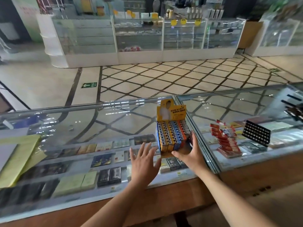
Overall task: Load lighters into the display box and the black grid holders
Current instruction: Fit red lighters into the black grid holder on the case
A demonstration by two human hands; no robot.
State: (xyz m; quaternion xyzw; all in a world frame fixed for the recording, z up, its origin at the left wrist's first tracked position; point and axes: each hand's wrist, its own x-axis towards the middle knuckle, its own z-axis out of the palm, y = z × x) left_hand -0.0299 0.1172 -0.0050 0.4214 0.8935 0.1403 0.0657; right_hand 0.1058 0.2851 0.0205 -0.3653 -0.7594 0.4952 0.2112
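Fingers [194, 138] of the right hand [190, 155] are spread and pretty much straight, laid up the right side of the display box [171, 112], with the thumb stretched across the low front edge; so the box's front right corner sits in the crook between thumb and fingers, cupped rather than squeezed. Left hand [144, 161] is flat and wide open just left of the box, fingers fanned apart, tips close to the front left corner; can't tell if they actually touch it. Box itself is yellow with a tall header card at the back, standing on the glass counter [98, 122] right by the seam between two panes; it's packed with lighters [170, 133] in upright rows, yellow, blue and orange. Further right, on the next pane, a stack of red packs [227, 141], then a black grid holder [256, 134] propped at a tilt, well apart from both hands. Far left on the counter, some yellow paper [21, 156]; packs are lined up under the glass.
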